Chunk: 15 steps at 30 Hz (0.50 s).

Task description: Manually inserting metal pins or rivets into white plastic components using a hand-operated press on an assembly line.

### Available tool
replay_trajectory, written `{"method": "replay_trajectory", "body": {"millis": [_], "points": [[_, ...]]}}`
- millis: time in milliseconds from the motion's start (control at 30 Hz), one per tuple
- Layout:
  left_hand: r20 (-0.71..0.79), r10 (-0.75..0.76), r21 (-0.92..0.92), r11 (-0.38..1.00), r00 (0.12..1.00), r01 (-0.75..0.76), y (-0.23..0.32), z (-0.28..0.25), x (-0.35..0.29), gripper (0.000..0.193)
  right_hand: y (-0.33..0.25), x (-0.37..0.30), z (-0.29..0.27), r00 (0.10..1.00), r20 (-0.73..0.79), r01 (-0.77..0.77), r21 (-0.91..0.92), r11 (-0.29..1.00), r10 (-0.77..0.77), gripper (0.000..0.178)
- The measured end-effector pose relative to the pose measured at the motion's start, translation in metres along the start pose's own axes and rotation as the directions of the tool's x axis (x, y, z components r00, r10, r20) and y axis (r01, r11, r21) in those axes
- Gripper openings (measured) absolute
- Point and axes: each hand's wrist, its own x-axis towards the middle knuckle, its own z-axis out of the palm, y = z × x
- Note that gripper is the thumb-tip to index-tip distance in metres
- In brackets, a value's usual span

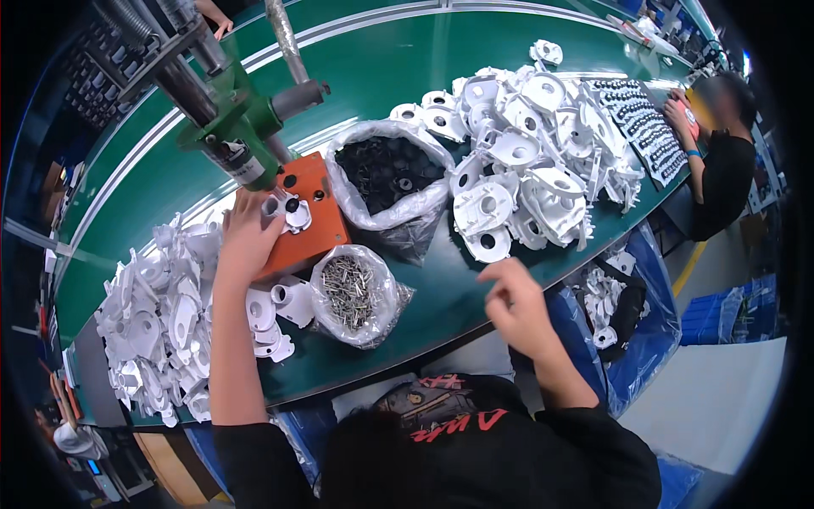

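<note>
My left hand (251, 233) grips the edge of a white plastic part (296, 217) with a black piece on it. That part lies on an orange block (307, 242), below the head of a green press (233, 127). Over the table's front edge my right hand (519, 307) hovers with curled fingers, the index bent toward the left; whether something small is in them is hidden. Between the hands stand a clear bag of metal pins (348, 288) and, farther back, a clear bag of black plastic pieces (392, 174).
White plastic parts are heaped at the left (165, 314) and the right (530, 148) of the green table (441, 293). A blue-lined bin (653, 335) stands below the right edge. At the far right a person (725, 161) works beside a sheet of black pieces (649, 127).
</note>
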Motion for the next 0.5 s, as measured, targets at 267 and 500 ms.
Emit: {"method": "replay_trajectory", "body": {"millis": [267, 500], "points": [[0.218, -0.059, 0.219, 0.976, 0.974, 0.01, 0.043, -0.064, 0.018, 0.052, 0.02, 0.028, -0.002, 0.979, -0.125, -0.17, -0.064, 0.983, 0.162, 0.053], [-0.102, -0.145, 0.262, 0.95, 0.984, 0.167, -0.037, -0.077, 0.073, 0.049, 0.032, 0.032, 0.014, 0.969, -0.095, -0.209, 0.185, 0.96, 0.229, 0.056]]}}
